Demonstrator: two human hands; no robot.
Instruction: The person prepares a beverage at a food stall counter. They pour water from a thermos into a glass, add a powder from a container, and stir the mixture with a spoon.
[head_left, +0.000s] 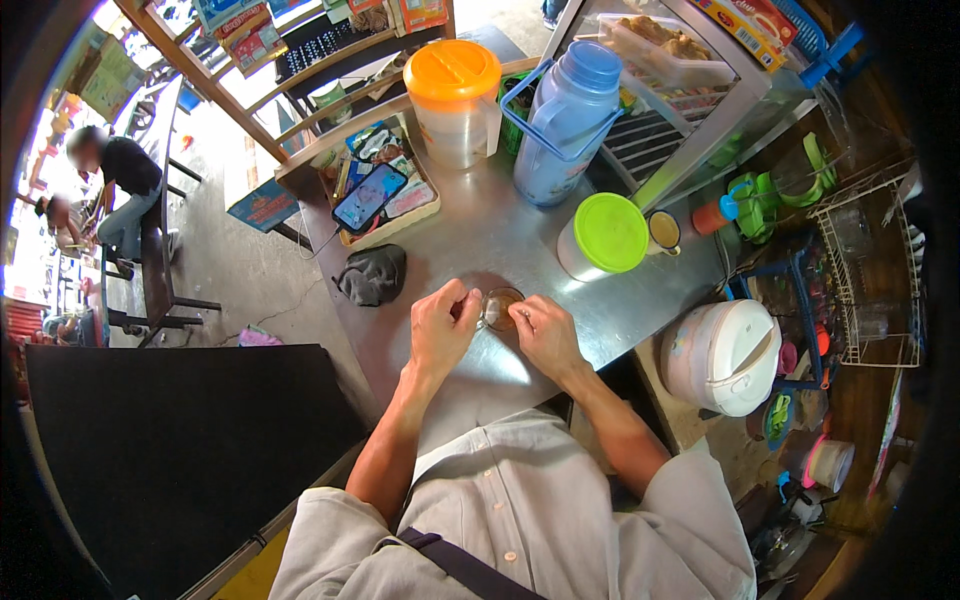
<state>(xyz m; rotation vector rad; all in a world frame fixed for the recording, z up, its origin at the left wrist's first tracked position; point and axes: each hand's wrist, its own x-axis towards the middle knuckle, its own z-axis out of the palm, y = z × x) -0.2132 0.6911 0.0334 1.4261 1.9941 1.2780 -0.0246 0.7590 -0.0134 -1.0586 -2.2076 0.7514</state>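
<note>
A small clear glass cup (501, 309) stands on the metal tabletop, between my two hands, with something brownish and pale showing inside. My left hand (441, 324) is curled at the cup's left edge, its thumb against the bent fingers. Whether those fingers grip the cup is hidden. On the other side, my right hand (551, 337) is at the rim with thumb and fingers pinched together. A small shiny thing (523, 311) shows at its fingertips, too small to name. A crumpled dark grey cloth (373, 275) lies left of my left hand.
A tray (429, 212) of packets holds a lit phone (370, 196). Behind stand an orange-lidded pitcher (454, 105) and a blue thermos (568, 127). A green-lidded container (609, 236) and an enamel mug (664, 231) are right. A white insulated container (720, 356) stands farther right. People (127, 172) sit far left.
</note>
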